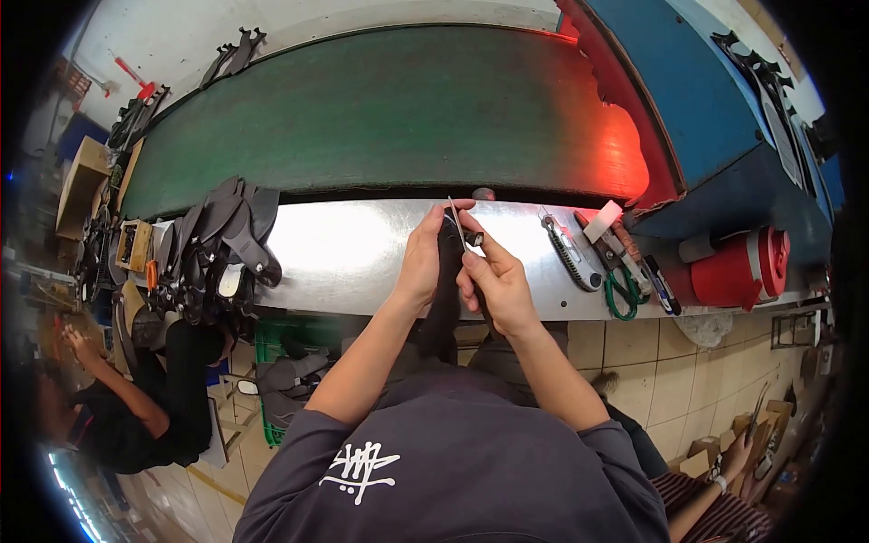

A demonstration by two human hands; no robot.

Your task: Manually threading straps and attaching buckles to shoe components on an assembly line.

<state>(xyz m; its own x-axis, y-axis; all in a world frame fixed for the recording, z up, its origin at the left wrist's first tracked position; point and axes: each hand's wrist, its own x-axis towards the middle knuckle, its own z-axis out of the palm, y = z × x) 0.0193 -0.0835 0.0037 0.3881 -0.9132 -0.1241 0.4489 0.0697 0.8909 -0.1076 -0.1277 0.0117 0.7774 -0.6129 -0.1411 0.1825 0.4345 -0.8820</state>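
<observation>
Over the metal ledge's front edge, both of my hands are raised close together. My left hand [422,261] is closed on a long dark shoe strap piece [446,276], which hangs down toward my lap. My right hand [498,285] is closed on a thin tool with a narrow metal blade [456,224]. The blade slants up against the upper end of the strap piece, between my fingers. A small dark part with a shiny spot [474,239] shows beside the blade. The tool's handle is mostly hidden in my right palm.
A pile of dark straps [213,240] lies left on the metal ledge [335,240]. Green-handled scissors [621,294], cutters and a red container [740,269] stand right. Beyond runs a green conveyor belt [362,109] into a blue machine [679,81]. Co-workers sit at left and lower right.
</observation>
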